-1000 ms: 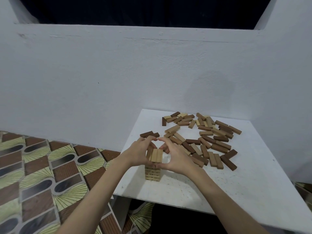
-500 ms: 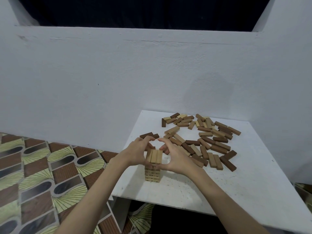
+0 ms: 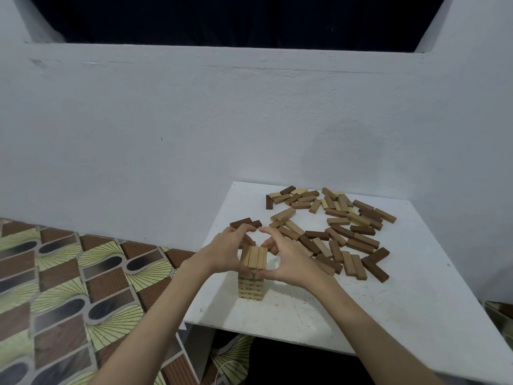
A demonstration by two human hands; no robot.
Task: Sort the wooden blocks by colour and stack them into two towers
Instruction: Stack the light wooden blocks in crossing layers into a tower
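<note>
Light-wood tower point(image 3: 251, 284) stands near the front-left of the white desk point(image 3: 402, 315). Left hand point(image 3: 223, 252) and right hand point(image 3: 288, 259) each have a curled grip clasping its top layer from opposite sides. Loose mixed blocks point(image 3: 336, 232) lie scattered behind-right.

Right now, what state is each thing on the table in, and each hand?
Light tower: upright, several layers, top layer of three blocks.
Left hand: curled round the tower's top from the left.
Right hand: curled round it from the right.
Loose blocks: scattered flat, colours mixed, unsorted.
Dark tower: not started.
</note>
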